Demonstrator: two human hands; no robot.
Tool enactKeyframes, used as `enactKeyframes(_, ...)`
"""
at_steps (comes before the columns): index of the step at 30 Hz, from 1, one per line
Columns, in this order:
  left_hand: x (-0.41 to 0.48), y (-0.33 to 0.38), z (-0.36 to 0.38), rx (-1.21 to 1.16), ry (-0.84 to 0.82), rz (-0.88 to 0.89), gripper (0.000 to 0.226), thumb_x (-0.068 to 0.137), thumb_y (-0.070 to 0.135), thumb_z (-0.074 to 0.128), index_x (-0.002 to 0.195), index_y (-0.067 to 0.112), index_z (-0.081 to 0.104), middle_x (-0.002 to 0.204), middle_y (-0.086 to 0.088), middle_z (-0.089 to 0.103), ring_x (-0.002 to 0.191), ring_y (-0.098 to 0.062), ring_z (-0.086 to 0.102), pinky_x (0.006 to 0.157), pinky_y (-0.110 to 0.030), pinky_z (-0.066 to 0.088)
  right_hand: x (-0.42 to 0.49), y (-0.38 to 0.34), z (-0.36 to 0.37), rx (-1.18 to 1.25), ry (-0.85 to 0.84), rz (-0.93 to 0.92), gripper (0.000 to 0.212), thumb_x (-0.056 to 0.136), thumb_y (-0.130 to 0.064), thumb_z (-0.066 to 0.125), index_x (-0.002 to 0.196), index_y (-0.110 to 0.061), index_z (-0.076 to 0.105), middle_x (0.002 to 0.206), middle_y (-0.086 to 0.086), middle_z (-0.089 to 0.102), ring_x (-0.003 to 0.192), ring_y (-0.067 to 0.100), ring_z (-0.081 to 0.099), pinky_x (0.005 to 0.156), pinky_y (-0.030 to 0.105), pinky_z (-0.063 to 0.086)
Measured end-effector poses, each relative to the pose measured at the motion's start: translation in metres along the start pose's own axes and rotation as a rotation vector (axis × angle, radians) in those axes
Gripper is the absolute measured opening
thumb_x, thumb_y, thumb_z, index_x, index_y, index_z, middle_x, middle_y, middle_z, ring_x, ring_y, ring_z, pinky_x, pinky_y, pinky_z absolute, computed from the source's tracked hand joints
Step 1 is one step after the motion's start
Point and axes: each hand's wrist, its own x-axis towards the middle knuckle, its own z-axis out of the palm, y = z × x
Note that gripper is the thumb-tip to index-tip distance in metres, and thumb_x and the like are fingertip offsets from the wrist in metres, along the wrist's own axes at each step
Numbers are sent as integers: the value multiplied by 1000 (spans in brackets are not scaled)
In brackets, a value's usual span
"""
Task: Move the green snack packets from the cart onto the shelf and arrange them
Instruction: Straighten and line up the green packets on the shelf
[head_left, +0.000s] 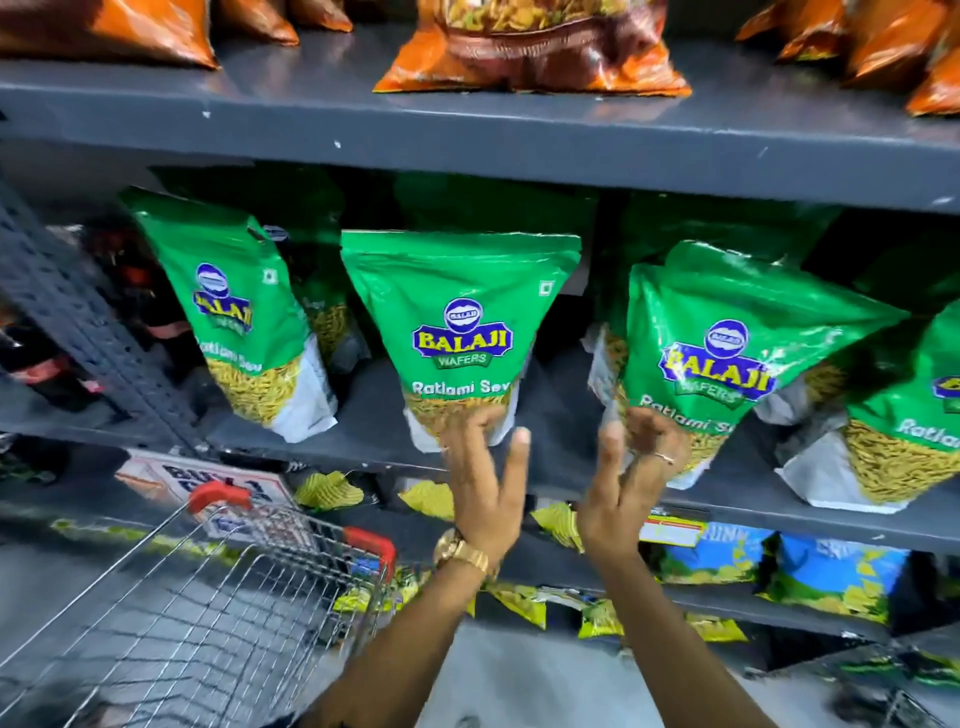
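Several green snack packets stand in a row on the dark grey shelf (363, 441). My left hand (483, 488) touches the bottom of the middle packet (460, 332) with its upper fingers; the lower fingers are spread and free. My right hand (628, 478) holds the lower edge of the tilted packet (727, 353) to the right, which leans against its neighbours. Another packet (234, 312) stands at the left and one more (904, 426) at the far right. The wire cart (208, 597) with red handle ends sits at the lower left; no green packets show inside it.
Orange snack bags (530, 52) lie on the shelf above. Yellow packets (327, 491) and blue packets (717, 556) fill the lower shelves. A perforated grey upright (88, 332) slants at the left, with dark bottles behind it. A printed sign (208, 483) hangs beyond the cart.
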Motion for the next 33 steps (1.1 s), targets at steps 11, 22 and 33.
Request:
enactKeyframes(11,-3,10,110,-393,-663,-432,124,57,41,90,151,30,10,160,5,25,145,-12,33,118,-43,33,96,25,-60,74,147,458,72,87,-70,34,138,-20,42,141,1,51,130,8,49,113,42,35)
enactKeyframes(22,-17,-5,144,-179,-524,-274,115,53,29,94,143,23,23,135,-3,38,128,-10,42,108,-20,37,153,-2,-53,10,-93,351,59,104,-37,17,152,-6,2,164,7,3,150,12,4,98,0,1)
enactKeyframes(33,-15,3,141,-205,-526,-303,119,50,50,87,145,25,18,139,-2,31,132,-9,40,112,-29,40,122,51,-75,342,-69,470,60,100,-48,15,146,-15,35,151,0,43,138,12,41,109,22,41)
